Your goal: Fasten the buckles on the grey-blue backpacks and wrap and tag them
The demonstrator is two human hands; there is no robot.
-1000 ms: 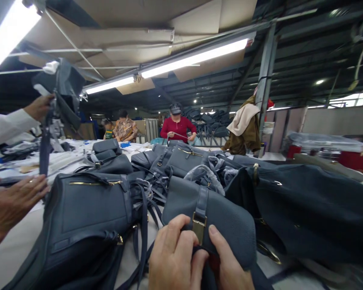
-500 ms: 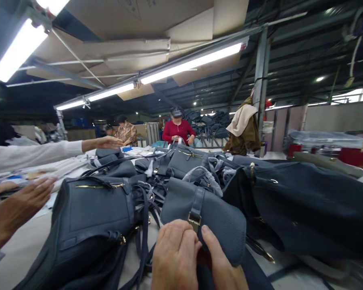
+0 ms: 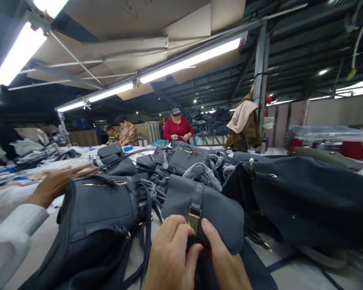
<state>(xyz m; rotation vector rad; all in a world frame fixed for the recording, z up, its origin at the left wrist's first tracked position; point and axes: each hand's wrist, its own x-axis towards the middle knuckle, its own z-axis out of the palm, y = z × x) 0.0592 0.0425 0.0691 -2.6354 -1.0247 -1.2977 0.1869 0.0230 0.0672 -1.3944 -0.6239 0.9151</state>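
Observation:
Low in the middle, a dark blue-grey bag (image 3: 218, 211) lies with its rounded flap facing me, crossed by a short strap (image 3: 197, 197) that ends in a gold clasp (image 3: 194, 217). My left hand (image 3: 171, 255) is closed at the flap's lower edge, fingers curled by the clasp, thumb toward my other hand. My right hand (image 3: 225, 259) grips the flap from the right, its thumb lying on top just beside the clasp and its other fingers underneath. A bit of reddish material shows between the hands. What the fingertips press on is hidden.
Another dark bag (image 3: 104, 205) with gold zips stands on the left, where a co-worker's hand (image 3: 56, 183) in a white sleeve reaches over its top. A large dark bag (image 3: 302, 201) fills the right. More bags and loose straps are heaped behind; a person in red (image 3: 178, 128) works across the table.
My hands stay at the clasp; the left thumb now shows, extended toward the right hand. The co-worker's raised arm has dropped, and a hand now reaches to the left bag, which has shifted slightly right.

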